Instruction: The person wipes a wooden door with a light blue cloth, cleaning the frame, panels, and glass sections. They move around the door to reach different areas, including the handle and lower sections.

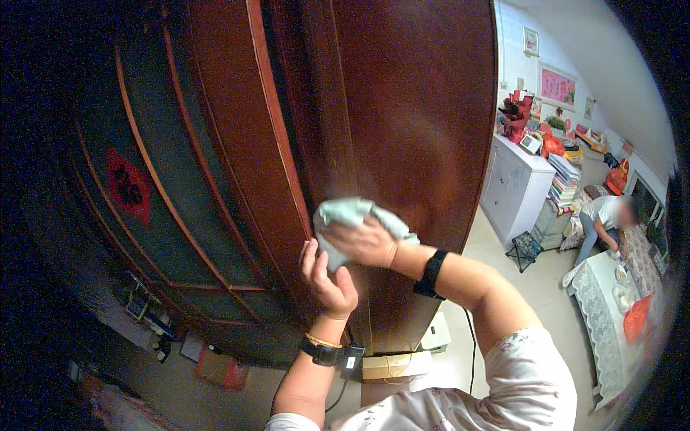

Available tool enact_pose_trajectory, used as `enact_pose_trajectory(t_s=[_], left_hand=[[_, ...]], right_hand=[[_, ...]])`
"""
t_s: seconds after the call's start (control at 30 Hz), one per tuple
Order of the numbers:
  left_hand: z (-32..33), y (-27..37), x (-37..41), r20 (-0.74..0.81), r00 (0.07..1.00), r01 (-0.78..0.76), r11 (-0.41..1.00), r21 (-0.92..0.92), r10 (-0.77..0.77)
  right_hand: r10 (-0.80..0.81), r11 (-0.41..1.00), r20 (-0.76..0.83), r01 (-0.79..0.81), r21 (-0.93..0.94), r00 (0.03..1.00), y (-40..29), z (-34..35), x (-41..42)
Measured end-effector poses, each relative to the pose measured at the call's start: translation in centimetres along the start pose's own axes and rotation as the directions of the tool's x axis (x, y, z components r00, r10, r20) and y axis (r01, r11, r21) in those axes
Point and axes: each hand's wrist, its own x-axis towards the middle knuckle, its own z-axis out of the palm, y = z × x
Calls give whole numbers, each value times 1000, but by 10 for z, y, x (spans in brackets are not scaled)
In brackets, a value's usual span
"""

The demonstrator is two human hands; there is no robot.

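My right hand (366, 240) lies over a pale green cloth (345, 211) against the dark reddish-brown wooden panel (409, 134) of a tall cabinet. Some of the cloth bunches above the fingers, and both hand and cloth look blurred. Just below and to the left is my left hand (329, 285), with fingers slightly curled and thumb apart. Its fingertips are at the edge of a wooden cabinet door (275, 108); whether they press on it, I cannot tell. The door has dark panes and a red diamond-shaped paper decoration (128, 186).
Below the panel sit a pale box (396, 366) and a black power adapter (351, 360) with a cable. At right are a white cabinet (515, 183), a folding stool (524, 250), stacked books (563, 183) and a lace-covered table (593, 318). A person (601, 215) bends beside that table.
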Motion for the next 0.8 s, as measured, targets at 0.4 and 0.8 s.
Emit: enact_pose_trajectory(t_s=[0.4, 0.8], left_hand=[[-11, -13, -22, 4, 1000, -13, 992, 124, 13], [31, 31, 28, 144, 978, -178, 960, 214, 150]], right_hand=[[-354, 935, 179, 352, 39, 918, -13, 43, -101], [61, 918, -190, -130, -375, 980, 171, -175, 144]])
